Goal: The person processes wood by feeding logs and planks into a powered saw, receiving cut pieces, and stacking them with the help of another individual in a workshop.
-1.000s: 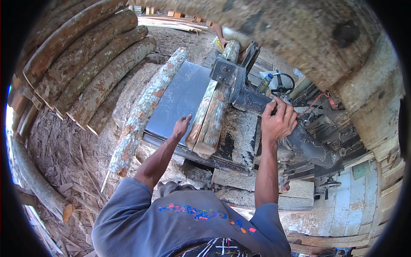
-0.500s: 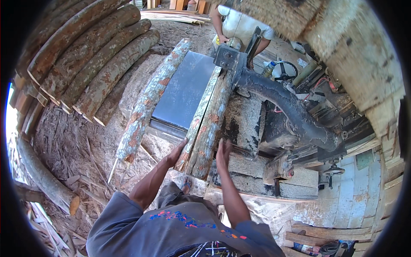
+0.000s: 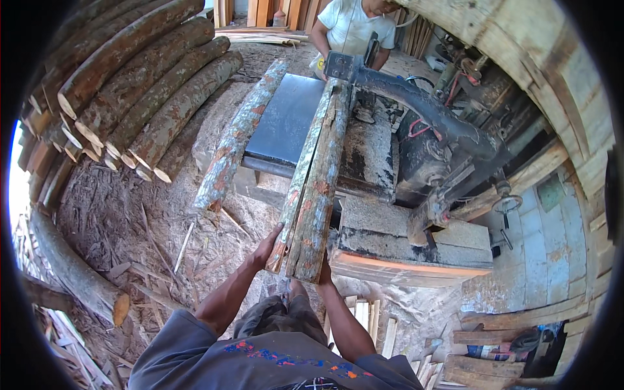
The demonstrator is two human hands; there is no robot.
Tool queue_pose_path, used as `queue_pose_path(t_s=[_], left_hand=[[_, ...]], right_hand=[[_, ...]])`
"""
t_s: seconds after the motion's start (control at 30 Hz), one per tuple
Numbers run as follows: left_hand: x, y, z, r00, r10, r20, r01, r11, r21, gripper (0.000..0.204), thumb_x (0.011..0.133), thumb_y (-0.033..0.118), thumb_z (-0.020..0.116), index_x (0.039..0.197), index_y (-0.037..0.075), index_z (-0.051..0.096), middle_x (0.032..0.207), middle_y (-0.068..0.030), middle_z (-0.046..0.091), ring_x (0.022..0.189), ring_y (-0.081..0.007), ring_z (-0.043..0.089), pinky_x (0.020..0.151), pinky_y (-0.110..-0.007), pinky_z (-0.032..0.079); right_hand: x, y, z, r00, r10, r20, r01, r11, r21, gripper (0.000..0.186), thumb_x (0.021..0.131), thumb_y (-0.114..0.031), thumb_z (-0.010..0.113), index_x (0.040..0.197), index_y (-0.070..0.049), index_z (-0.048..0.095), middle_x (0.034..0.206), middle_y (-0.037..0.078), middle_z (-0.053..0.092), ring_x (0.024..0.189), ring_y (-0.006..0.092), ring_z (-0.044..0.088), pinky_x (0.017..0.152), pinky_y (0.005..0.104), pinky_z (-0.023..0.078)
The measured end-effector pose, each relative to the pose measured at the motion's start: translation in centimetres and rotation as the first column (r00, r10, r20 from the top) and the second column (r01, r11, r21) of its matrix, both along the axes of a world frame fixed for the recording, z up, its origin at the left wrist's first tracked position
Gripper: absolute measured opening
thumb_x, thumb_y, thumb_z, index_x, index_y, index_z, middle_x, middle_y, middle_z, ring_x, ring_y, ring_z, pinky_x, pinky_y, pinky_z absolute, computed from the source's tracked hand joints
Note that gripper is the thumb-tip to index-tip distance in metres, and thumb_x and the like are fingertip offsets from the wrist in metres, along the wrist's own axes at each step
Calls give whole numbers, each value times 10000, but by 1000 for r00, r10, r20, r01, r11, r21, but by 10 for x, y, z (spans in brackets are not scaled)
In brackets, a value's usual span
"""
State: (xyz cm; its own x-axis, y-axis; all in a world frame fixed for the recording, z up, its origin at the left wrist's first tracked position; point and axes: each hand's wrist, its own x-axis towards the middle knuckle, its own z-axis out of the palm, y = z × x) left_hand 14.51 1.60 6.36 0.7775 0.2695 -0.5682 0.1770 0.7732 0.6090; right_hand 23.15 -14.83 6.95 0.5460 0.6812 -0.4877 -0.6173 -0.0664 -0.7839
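A long bark-covered log (image 3: 318,188), split lengthwise by a narrow gap, lies over the machine's table with its near end sticking out toward me. Its left part is a thinner slab (image 3: 298,195). My left hand (image 3: 266,248) grips the slab's left side close to the near end, fingers partly hidden beneath. My right hand (image 3: 325,272) is closed around the right side of the near end, mostly hidden by the wood. At the log's far end stands a black metal guide block (image 3: 340,66) on a curved machine arm (image 3: 422,107).
Another log (image 3: 240,140) rests left of the dark metal table (image 3: 283,123). A person in a white shirt (image 3: 357,29) stands beyond the machine. Stacked logs (image 3: 146,78) fill the left; a sawdust-covered wooden bench (image 3: 409,240) is right. Scraps (image 3: 156,279) litter the ground.
The split log has slid toward me, its far end now near the guide block. My right hand, open beside the log before, now holds its near end. The view has tilted up.
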Motion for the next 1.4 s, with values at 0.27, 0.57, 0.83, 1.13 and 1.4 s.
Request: queue_pose_path(t_s=[0.27, 0.57, 0.83, 1.13, 1.4], left_hand=[[-110, -74, 7, 999, -16, -38, 20, 993, 113, 592, 891, 603, 434, 1038, 57, 612, 728, -36, 600, 598, -125, 563, 569, -260, 480], [-207, -148, 26, 999, -5, 44, -1, 991, 130, 633, 905, 572, 436, 1188, 20, 564, 993, -101, 648, 785, -154, 624, 734, -286, 507], [-301, -220, -24, 994, -61, 87, 58, 997, 43, 667, 930, 522, 412, 1341, -3, 386, 1251, -157, 515, 1101, -208, 518, 938, -345, 423], [-264, -188, 9, 937, -278, -211, 210, 932, -295, 721, 923, 611, 301, 1391, 64, 347, 1346, -97, 462, 1184, -215, 478, 1018, -353, 362], [-6, 45, -11, 982, -143, 123, 129, 985, 115, 630, 940, 564, 339, 1284, 49, 451, 975, -90, 596, 880, -170, 589, 803, -313, 491]], right_hand=[[-107, -72, 0, 998, -27, 61, 27, 1000, -10, 775, 882, -670, 305, 1457, -162, 197, 1363, 100, 417, 1175, 224, 466, 916, 350, 419], [-207, -152, -2, 992, -23, 126, 29, 999, -39, 765, 883, -661, 323, 1454, -166, 202, 1339, 106, 435, 1144, 221, 484, 882, 345, 432], [-284, -219, -15, 987, -15, 158, 41, 985, -166, 757, 883, -652, 338, 1451, -169, 207, 1317, 111, 452, 1115, 219, 500, 852, 340, 444], [-245, -242, -43, 983, -50, 174, 139, 824, -550, 748, 884, -643, 356, 1447, -172, 212, 1293, 116, 470, 1083, 216, 519, 817, 335, 458], [-115, -191, 1, 979, 8, 204, 160, 591, -791, 740, 884, -635, 372, 1444, -176, 217, 1272, 121, 487, 1055, 214, 535, 787, 330, 470]])
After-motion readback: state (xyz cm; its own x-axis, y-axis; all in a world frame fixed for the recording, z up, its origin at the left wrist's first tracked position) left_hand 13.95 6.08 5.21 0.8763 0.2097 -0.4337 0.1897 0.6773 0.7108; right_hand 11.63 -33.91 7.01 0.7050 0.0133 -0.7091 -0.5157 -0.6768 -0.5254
